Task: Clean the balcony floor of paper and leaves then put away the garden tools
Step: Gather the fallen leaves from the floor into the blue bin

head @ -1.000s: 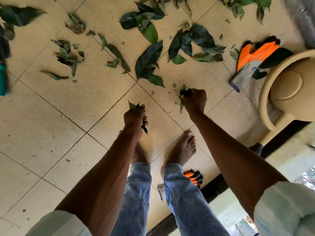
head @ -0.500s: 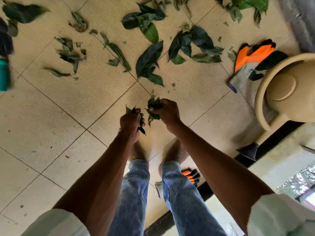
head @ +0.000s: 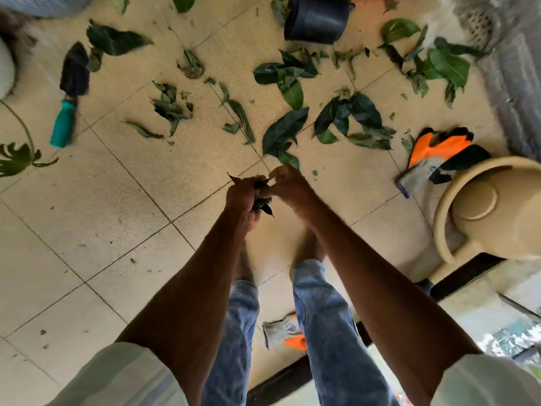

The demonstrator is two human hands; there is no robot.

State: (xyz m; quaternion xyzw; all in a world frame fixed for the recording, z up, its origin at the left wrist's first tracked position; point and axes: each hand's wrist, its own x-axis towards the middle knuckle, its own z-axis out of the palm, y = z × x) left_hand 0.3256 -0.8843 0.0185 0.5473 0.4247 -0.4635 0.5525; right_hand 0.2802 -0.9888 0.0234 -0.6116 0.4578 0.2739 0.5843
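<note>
You are gripping a crumpled bunch of dark green leaves [head: 261, 197] in your left hand [head: 244, 197], its fingers curled tight round them, and your right hand [head: 288, 187] is meeting it from the right, knuckles up, fingers bent in against the same bunch. Whether the right hand is pinching leaves of its own or only pressing them across, you cannot tell from here; motion blur is smearing both fists.

The relation that matters is straight ahead. The nearest loose piece, a large dark green pointed leaf [head: 283, 131], is lying on the beige tiled balcony floor [head: 123, 200] just beyond your knuckles, its long axis running diagonally from near-left to far-right, with a smaller green leaf [head: 289, 159] almost touching your right fingertips. Your right hand is the nearer one to both. Further scattered green leaves [head: 171, 108] are spreading ahead to the left and right, well apart from your hands.

The tools are waiting: a black-bladed trowel with a teal handle [head: 68, 106] far to your left, an orange and grey work glove [head: 433, 156] to your right beside the beige plastic watering can [head: 491, 206], and a second orange and grey glove [head: 285, 334] partly hidden behind your jeans.

A black plastic pot [head: 317, 19] is being cut off by the top edge, the watering can by the right edge. No paper is showing anywhere in view.
</note>
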